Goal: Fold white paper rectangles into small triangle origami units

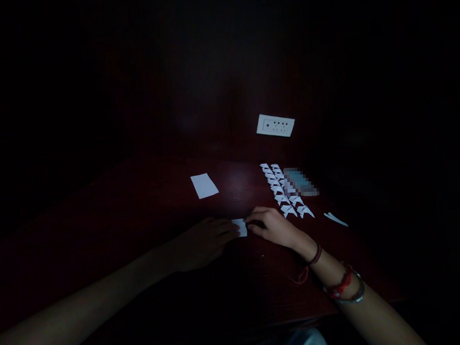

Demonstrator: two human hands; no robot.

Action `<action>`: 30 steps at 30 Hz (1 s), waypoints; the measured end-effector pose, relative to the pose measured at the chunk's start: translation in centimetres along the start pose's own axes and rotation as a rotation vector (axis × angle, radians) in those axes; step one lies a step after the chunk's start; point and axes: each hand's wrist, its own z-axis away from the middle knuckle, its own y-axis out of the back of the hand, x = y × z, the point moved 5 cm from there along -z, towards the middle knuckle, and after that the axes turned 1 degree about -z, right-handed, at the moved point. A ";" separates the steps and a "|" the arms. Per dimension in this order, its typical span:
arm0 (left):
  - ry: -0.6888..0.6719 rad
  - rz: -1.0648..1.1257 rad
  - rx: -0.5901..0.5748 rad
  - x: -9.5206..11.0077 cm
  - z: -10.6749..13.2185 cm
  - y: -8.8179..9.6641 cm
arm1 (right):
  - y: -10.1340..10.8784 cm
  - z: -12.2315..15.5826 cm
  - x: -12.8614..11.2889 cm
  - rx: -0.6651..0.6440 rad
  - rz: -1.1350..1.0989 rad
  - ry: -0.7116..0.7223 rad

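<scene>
The scene is very dark. A small white paper piece (240, 227) lies on the dark red table (148, 215), with both my hands on it. My left hand (204, 242) lies over its left edge, fingers pressed together on it. My right hand (268, 225) pinches its right edge with curled fingers. Red cords and a metal bangle circle my right wrist. Just right of my right hand run two rows of several small folded white paper pieces (285, 190).
A flat white paper sheet (204, 185) lies farther back on the table. A white wall socket (275, 125) sits on the dark wall behind. A blurred bluish object (301, 184) rests beside the folded rows. A thin white strip (335, 219) lies at the right.
</scene>
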 end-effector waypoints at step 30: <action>-0.018 0.029 -0.024 0.2 -0.2 0.4 | -0.4 0.1 -1.0 -0.114 0.152 0.197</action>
